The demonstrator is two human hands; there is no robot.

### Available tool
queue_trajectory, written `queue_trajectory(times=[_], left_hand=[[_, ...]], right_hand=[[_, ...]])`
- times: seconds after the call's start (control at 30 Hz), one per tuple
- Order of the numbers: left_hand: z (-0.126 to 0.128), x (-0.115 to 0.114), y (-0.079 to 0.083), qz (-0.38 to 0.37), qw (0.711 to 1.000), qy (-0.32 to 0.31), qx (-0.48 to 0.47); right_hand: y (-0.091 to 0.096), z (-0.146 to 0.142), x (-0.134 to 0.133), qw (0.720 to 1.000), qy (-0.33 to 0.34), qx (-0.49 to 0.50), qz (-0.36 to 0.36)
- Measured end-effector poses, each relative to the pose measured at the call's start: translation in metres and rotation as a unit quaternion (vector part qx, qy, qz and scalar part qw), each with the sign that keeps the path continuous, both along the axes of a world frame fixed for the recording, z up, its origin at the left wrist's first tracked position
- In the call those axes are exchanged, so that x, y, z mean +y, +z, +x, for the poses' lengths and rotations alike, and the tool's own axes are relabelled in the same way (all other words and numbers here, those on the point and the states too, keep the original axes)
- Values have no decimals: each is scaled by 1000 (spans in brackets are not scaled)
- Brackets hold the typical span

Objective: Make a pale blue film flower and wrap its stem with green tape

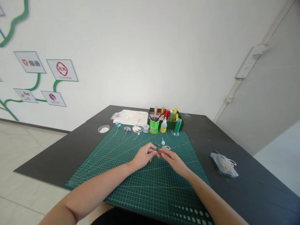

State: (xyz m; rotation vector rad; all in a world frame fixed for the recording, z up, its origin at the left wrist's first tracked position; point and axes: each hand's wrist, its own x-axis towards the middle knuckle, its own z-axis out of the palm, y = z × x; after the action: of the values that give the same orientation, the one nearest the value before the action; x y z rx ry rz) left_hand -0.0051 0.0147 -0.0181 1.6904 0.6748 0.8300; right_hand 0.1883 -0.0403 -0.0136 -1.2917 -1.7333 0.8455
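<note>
My left hand [142,156] and my right hand [175,161] meet above the middle of the green cutting mat [150,187]. Between their fingertips is a small, narrow green piece [159,148], too small to name surely; fingers of both hands are closed on it. Just beyond the fingers lie white-handled scissors [167,147], their blades partly hidden by the hands. A small pale blue pointed object [163,142] rests behind the scissors.
Along the mat's far edge stand a green can [154,127] of brushes, a glue bottle [163,126], a green thread spool [177,125] and a box [170,125] of spools. Wire-stemmed flowers [127,129] lie left. A plastic case [224,165] sits right.
</note>
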Motion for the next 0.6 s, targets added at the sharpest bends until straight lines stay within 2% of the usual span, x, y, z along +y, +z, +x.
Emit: queue_trajectory(times=[0.13, 0.33, 0.6], left_hand=[[0, -1, 0, -1, 1000, 0, -5], [1, -2, -1, -8, 1000, 3, -8], [-1, -5, 1, 10, 999, 26, 21]], right_hand=[[3, -10, -8, 1000, 7, -15, -26], [12, -5, -12, 998, -45, -52, -2], [16, -4, -14, 993, -49, -104, 30]])
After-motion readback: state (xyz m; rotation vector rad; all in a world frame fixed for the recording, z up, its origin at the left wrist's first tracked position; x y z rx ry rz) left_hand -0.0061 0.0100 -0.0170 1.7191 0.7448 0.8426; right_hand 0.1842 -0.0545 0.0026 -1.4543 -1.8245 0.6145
